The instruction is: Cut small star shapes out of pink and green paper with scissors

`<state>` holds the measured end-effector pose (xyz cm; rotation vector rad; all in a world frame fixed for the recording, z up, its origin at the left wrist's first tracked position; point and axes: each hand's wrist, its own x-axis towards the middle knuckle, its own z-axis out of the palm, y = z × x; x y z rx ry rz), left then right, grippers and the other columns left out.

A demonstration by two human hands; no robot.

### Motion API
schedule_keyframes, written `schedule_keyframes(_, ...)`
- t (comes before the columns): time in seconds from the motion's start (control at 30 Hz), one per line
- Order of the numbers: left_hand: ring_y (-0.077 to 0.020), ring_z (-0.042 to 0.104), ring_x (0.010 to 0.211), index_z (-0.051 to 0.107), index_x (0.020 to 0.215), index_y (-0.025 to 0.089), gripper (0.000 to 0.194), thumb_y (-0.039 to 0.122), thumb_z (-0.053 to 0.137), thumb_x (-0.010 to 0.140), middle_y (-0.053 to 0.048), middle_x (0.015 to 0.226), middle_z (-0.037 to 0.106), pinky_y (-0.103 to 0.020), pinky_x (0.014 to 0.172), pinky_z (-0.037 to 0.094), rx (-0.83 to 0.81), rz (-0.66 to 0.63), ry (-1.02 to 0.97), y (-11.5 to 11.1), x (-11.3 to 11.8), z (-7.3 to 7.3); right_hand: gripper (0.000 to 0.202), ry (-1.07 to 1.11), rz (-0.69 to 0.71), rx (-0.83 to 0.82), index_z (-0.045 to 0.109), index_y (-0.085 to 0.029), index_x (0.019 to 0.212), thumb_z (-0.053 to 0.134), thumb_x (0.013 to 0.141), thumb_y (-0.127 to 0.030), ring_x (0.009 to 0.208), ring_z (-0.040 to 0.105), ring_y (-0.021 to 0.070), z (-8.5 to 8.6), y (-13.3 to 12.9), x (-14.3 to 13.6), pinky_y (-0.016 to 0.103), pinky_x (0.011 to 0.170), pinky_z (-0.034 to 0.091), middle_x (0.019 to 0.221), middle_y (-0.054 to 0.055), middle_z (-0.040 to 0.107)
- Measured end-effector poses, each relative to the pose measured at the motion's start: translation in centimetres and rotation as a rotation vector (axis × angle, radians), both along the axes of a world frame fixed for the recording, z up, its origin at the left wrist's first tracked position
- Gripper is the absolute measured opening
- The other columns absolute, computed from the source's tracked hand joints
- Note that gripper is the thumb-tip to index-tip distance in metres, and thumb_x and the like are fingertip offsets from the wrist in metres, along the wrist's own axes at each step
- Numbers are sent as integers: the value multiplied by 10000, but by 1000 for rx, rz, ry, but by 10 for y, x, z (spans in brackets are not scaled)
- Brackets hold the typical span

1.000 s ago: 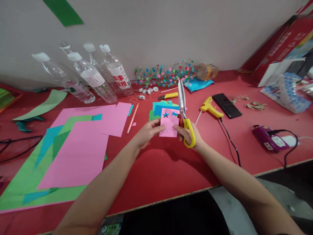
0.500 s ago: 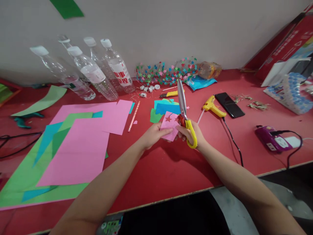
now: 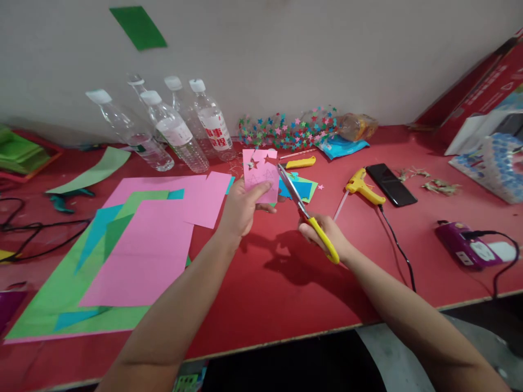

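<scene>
Nearest to me, one red table (image 3: 253,294), smooth-topped, with a pale, rough front edge. Two bare hands work above it. The left hand (image 3: 240,209) grasps one small pink card (image 3: 262,188), thumb over its face; the card is held up off the table, over its middle. Inspection of the card: flat, rectangular, two star-shaped openings along the top, drawn star outlines below. The right hand (image 3: 332,231) has its fingers closed about one pair of scissors (image 3: 319,232), yellow handle, slim metal blades; the tips point at the card's right edge, contact not determinable. To the left, overlapping paper sheets (image 3: 143,256) in pink, green and blue, straight-edged. To the right, one glossy purple socket block (image 3: 469,247), one yellow glue gun (image 3: 362,186) with black cable, and one flat black phone (image 3: 391,185). Beyond the hands, cut paper scraps (image 3: 297,189) and one yellow cutter (image 3: 301,163). At the back, five clear plastic bottles (image 3: 177,136), upright, white-capped; one transparent cylinder (image 3: 288,130) on its side, dotted with many small coloured stars; one crinkled blue packet (image 3: 343,148). On the grey wall, one green strip (image 3: 139,28).
</scene>
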<state>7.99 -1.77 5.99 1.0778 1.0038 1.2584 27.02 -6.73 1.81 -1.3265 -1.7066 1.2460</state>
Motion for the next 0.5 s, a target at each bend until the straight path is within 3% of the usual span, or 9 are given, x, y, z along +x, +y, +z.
schedule_keyframes(0.13, -197, 711, 680, 576, 942, 135, 283, 304, 657, 730, -52, 807, 686, -222, 426, 541, 19, 81, -8, -4, 2, 3, 451, 4, -34, -6, 487, -187, 658, 530, 789, -617, 492, 392, 108, 0, -2, 3, 240, 472, 283, 545, -36, 434)
schedule_keyframes(0.5, -144, 660, 592, 608, 886, 152, 209, 296, 653, 741, -13, 746, 674, -219, 426, 519, 36, 69, 42, -6, 3, 0, 421, -203, 51, -23, 497, -197, 696, 517, 807, -604, 493, 374, 117, 4, -5, -4, 239, 484, 297, 539, -40, 412)
